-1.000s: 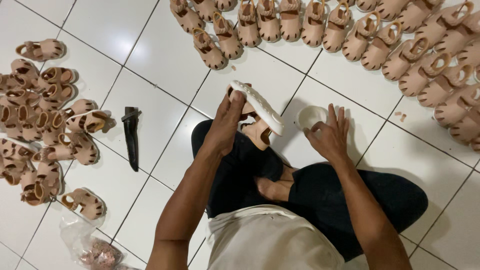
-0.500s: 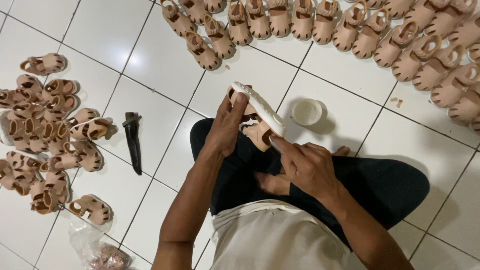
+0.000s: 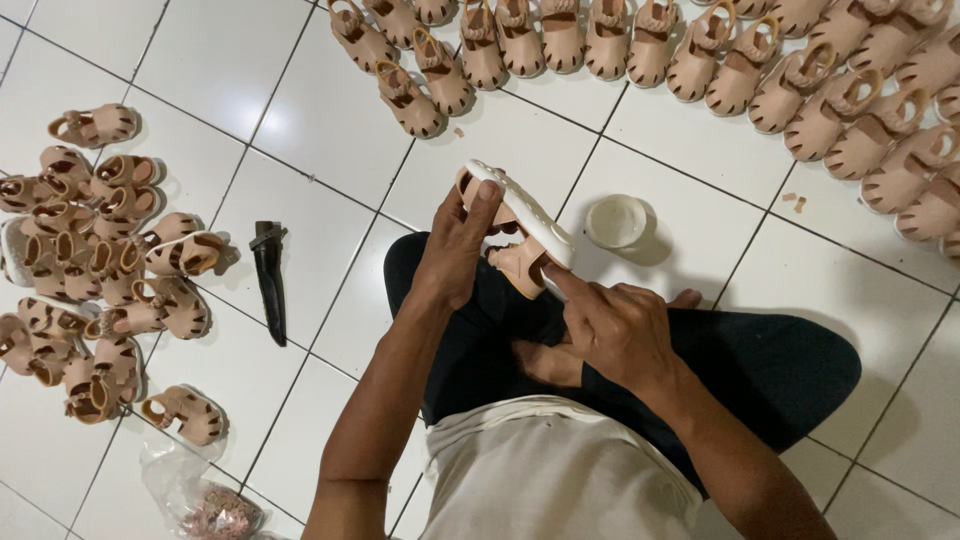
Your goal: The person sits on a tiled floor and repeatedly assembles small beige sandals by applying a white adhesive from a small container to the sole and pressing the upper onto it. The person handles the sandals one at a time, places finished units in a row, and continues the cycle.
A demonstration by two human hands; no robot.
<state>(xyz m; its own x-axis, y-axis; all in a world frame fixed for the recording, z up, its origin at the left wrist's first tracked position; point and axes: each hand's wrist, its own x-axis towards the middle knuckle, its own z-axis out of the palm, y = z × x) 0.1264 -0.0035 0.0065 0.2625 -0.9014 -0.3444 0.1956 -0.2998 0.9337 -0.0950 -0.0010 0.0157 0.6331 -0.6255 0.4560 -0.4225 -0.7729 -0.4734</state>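
Pink sandals [image 3: 110, 270] heaped on the white tiled floor [image 3: 200, 80]; another row [image 3: 700, 50] beyond; a dark knife [image 3: 270, 280]; a small white bowl [image 3: 616, 221].

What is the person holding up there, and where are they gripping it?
The left hand holds a small tan sandal, sole turned up, gripped around its far end. The right hand only presses a fingertip to the sole's near end.

A small beige moulded-plastic sandal with a pale cream sole [image 3: 520, 225] is being held up off the floor, turned so its sole is facing upward and slanting from upper left down to lower right. The left hand [image 3: 455, 245] is gripping it around the toe end, thumb lying across the sole. The right hand [image 3: 610, 325] is sitting just below its heel end, one fingertip pressing against the sole's edge.
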